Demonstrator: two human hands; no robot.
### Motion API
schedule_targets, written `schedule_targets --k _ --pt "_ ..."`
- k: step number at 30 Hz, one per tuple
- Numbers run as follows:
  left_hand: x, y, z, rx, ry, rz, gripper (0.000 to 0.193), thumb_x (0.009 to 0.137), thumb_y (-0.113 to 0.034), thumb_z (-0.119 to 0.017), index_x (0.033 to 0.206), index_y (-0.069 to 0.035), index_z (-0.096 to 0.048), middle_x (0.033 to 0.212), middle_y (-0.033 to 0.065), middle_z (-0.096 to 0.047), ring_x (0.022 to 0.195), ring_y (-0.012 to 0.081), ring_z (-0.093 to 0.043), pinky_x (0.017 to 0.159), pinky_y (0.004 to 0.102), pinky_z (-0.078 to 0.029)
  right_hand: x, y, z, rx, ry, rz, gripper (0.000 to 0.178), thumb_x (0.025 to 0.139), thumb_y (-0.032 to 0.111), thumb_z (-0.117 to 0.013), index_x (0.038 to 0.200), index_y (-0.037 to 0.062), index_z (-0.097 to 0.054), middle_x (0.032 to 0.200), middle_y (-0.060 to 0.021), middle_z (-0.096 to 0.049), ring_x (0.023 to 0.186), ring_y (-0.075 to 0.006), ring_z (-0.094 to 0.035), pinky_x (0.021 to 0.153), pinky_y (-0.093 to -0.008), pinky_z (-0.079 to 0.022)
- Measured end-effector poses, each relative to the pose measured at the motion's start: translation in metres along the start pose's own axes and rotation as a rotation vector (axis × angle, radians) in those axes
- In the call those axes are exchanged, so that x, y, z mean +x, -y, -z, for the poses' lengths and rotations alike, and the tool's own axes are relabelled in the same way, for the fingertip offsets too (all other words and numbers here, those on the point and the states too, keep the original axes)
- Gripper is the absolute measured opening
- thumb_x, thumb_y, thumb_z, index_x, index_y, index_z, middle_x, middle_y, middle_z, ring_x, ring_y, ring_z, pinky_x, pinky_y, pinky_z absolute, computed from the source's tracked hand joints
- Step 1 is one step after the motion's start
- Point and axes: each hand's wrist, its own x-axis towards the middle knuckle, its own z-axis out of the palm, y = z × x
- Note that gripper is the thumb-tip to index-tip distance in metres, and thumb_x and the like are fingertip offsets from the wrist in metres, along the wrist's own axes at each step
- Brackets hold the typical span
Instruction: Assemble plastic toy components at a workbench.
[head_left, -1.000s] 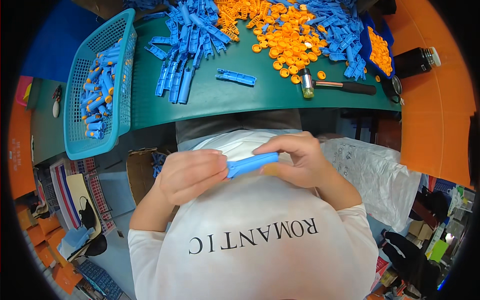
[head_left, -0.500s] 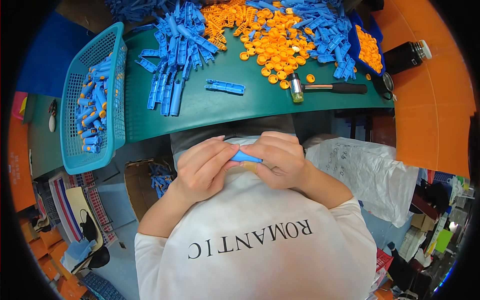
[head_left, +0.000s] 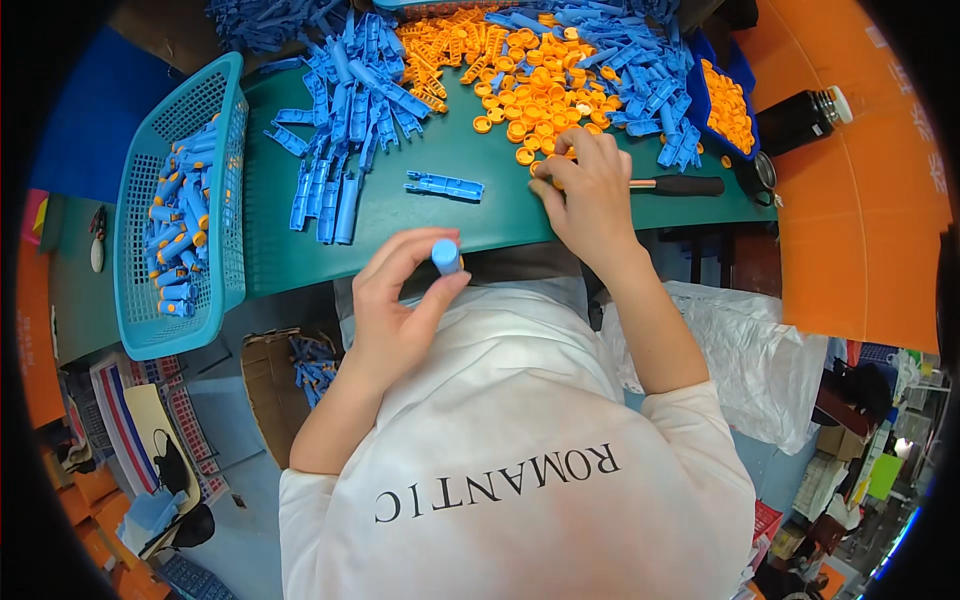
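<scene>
Left hand (head_left: 395, 305) pinches the blue tube (head_left: 446, 256) end-up by the tabletop's near edge (head_left: 510, 228), orange caps (head_left: 525, 100) beyond and rightward, nearer the right hand (head_left: 590, 190), its grip unclear.

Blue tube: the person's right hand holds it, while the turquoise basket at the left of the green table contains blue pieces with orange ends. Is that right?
Not quite: the head view shows the left hand holding the blue tube. The turquoise basket at the left of the green table does contain blue pieces with orange ends.
</scene>
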Motion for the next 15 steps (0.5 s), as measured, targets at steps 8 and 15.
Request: schedule_targets --k 8,15 --pt "0.022 0.026 -0.009 0.136 -0.177 -0.101 0.031 0.081 0.008 -0.075 0.111 0.0 -0.072 0.101 0.0127 -0.072 0.09 0.0234 -0.071 0.082 0.031 -0.055 -0.008 0.014 -0.021 0.291 0.029 0.055 0.016 0.079 -0.003 -0.075 0.09 0.0024 -0.065 0.099 -0.0102 -0.07 0.092 -0.0314 -0.068 0.078 -0.0412 -0.054" --pt "0.028 0.023 -0.005 0.066 -0.153 -0.071 0.029 0.083 0.006 -0.075 0.111 0.001 -0.072 0.104 0.0124 -0.072 0.093 0.0208 -0.071 0.087 0.0306 -0.058 -0.029 0.015 -0.031 0.284 -0.086 0.223 0.024 0.079 -0.007 -0.075 0.102 0.0008 -0.071 0.101 -0.0138 -0.073 0.09 -0.0312 -0.069 0.077 -0.0372 -0.057"
